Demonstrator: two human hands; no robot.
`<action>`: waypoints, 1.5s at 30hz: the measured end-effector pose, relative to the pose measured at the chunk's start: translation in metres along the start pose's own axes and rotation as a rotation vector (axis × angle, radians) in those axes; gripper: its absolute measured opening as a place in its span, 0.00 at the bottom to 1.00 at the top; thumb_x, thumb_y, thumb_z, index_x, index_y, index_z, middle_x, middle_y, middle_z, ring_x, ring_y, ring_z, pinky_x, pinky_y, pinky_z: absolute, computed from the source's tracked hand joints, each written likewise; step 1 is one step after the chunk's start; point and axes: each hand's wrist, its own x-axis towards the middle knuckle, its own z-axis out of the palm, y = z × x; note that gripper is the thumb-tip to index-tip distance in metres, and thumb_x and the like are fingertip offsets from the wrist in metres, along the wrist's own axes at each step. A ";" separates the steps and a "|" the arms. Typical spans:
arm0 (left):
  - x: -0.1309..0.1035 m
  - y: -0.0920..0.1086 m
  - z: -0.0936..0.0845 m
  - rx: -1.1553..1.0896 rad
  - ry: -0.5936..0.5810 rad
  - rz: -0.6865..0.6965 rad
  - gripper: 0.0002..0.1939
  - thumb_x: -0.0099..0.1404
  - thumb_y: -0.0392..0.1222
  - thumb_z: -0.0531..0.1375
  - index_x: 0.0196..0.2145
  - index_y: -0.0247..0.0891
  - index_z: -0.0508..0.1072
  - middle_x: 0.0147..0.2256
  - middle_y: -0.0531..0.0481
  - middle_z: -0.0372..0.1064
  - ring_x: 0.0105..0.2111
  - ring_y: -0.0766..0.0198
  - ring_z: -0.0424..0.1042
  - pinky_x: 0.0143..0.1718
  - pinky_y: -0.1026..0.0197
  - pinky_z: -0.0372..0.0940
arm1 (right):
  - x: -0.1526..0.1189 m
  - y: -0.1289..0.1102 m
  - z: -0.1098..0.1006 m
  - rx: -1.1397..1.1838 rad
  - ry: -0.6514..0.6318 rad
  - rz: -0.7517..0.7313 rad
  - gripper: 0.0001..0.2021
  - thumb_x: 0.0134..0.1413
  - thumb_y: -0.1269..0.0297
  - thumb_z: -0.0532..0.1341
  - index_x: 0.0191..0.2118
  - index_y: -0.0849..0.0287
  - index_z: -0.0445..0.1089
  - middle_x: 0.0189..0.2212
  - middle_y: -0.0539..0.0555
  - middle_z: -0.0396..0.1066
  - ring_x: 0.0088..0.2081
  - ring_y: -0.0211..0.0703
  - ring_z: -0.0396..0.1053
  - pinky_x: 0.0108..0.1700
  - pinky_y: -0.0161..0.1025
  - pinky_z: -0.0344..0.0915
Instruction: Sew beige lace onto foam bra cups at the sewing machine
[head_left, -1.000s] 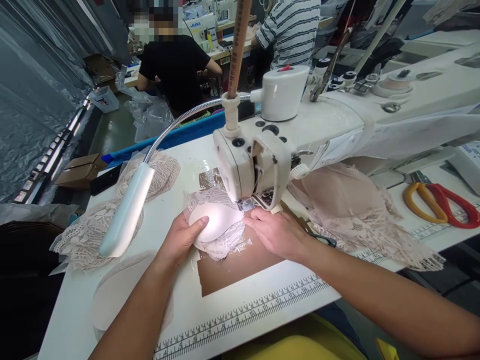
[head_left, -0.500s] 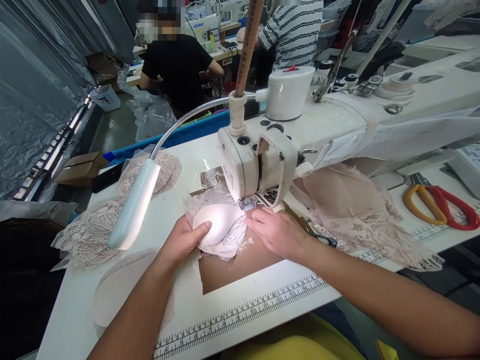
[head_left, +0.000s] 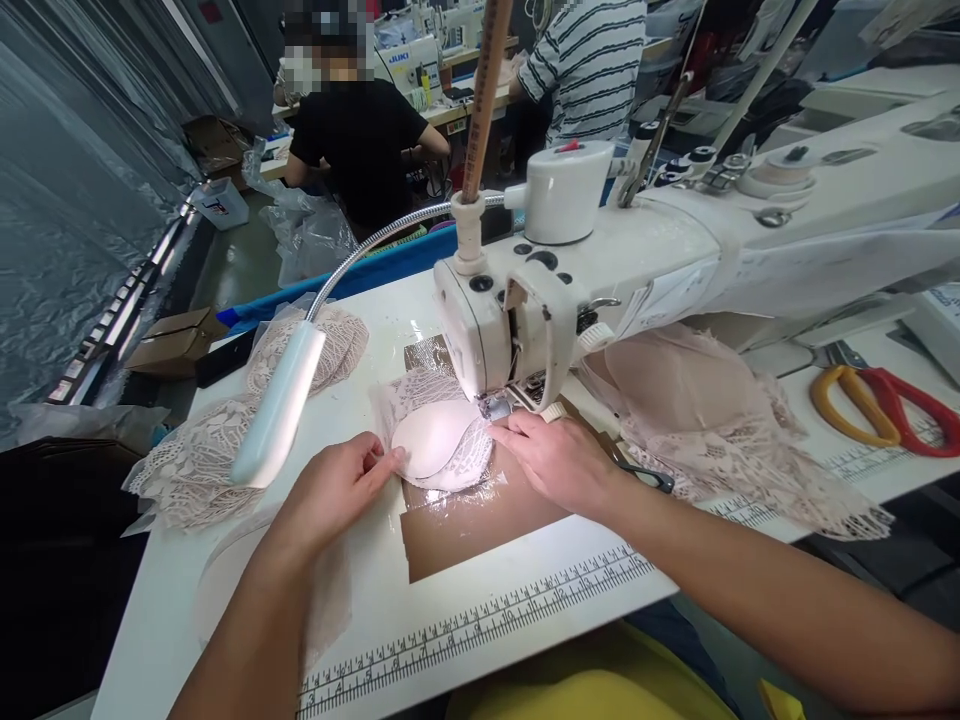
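White table (head_left: 379,545), ruler markings (head_left: 480,624) along near edge; co-workers (head_left: 356,150) beyond sewing machine (head_left: 645,240).

We are facing white table (head_left: 375,550), ruler scale (head_left: 480,620) running along near edge. Brown sheet (head_left: 480,540) is lying under machine head (head_left: 480,335); on it, lace (head_left: 426,388) is resting beneath pale cup (head_left: 431,440). On left, we are seeing two lace stacks (head_left: 184,470), black slab (head_left: 225,358) sitting beside farther one, pale pieces (head_left: 229,580) lying nearest us. On right, beige pile (head_left: 697,400) is spreading, black handle (head_left: 656,480) poking out beside it, scissors (head_left: 891,408) lying farther right.
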 end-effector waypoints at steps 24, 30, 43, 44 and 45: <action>0.053 0.013 0.067 0.366 0.090 1.087 0.18 0.68 0.38 0.53 0.54 0.34 0.67 0.53 0.41 0.68 0.47 0.54 0.67 0.46 0.50 0.67 | -0.002 0.002 0.001 0.124 0.009 -0.037 0.16 0.55 0.75 0.54 0.48 0.59 0.70 0.34 0.53 0.69 0.30 0.39 0.56 0.30 0.38 0.46; 0.049 0.018 0.066 0.382 0.096 1.044 0.19 0.68 0.39 0.51 0.55 0.33 0.67 0.54 0.39 0.67 0.46 0.53 0.67 0.46 0.48 0.66 | 0.001 -0.003 -0.001 0.042 -0.022 0.002 0.16 0.54 0.77 0.55 0.46 0.60 0.71 0.35 0.54 0.69 0.31 0.40 0.58 0.29 0.39 0.46; 0.037 0.030 0.063 0.394 0.074 0.933 0.19 0.68 0.41 0.51 0.53 0.34 0.69 0.55 0.41 0.66 0.48 0.52 0.65 0.47 0.48 0.65 | 0.001 -0.001 -0.002 0.055 -0.019 -0.028 0.17 0.55 0.75 0.54 0.48 0.59 0.71 0.35 0.53 0.70 0.27 0.38 0.54 0.29 0.39 0.45; 0.037 0.030 0.062 0.394 0.070 0.930 0.19 0.68 0.41 0.51 0.54 0.33 0.68 0.55 0.42 0.66 0.48 0.52 0.65 0.47 0.48 0.64 | 0.000 -0.001 -0.001 0.056 -0.022 -0.030 0.17 0.55 0.75 0.54 0.48 0.59 0.71 0.35 0.53 0.70 0.27 0.38 0.54 0.29 0.39 0.45; 0.037 0.030 0.062 0.396 0.067 0.923 0.19 0.69 0.41 0.51 0.54 0.33 0.68 0.55 0.42 0.66 0.47 0.52 0.65 0.47 0.48 0.64 | -0.001 -0.001 -0.001 0.053 -0.024 -0.028 0.17 0.55 0.76 0.54 0.48 0.59 0.71 0.35 0.53 0.70 0.27 0.37 0.54 0.29 0.39 0.44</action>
